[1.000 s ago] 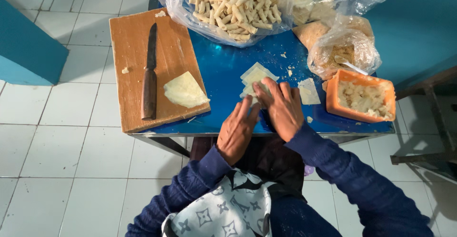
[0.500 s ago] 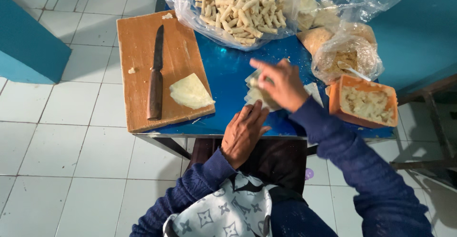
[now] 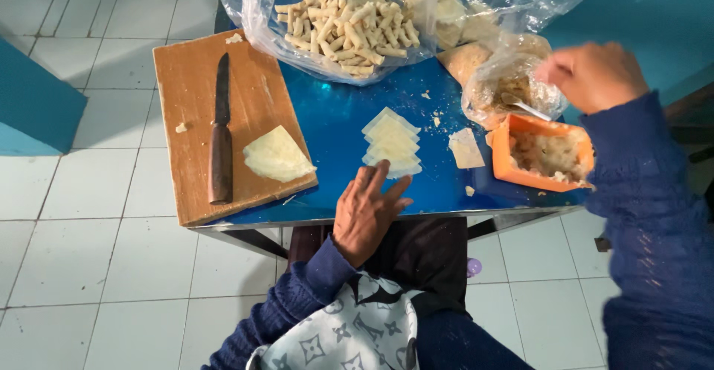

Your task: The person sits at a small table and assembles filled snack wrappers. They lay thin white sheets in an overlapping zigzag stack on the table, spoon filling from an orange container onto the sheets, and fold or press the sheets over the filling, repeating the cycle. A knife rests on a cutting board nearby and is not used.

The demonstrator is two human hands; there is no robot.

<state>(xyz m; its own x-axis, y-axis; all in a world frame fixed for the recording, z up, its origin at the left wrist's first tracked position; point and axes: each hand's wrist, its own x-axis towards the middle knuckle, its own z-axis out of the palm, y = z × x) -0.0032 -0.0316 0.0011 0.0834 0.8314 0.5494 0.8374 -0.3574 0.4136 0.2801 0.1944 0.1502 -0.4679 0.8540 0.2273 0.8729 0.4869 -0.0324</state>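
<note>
With the left hand point(image 3: 367, 210) resting spread-fingered on the wrappers point(image 3: 392, 143) near the counter point(image 3: 335, 117) edge and the right hand point(image 3: 593, 76) loosely curled above the tub point(image 3: 541, 153), a nudge could slide the stack off.

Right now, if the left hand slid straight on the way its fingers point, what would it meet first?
The left hand already has its fingertips at the near edge of the stack of pale wrapper sheets, so it would likely meet that first.

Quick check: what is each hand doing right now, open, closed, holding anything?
Left hand: open, fingers spread flat, tips touching the stack of thin wrapper sheets.
Right hand: raised near the clear bag, fingers curled; contents cannot be told.
</note>
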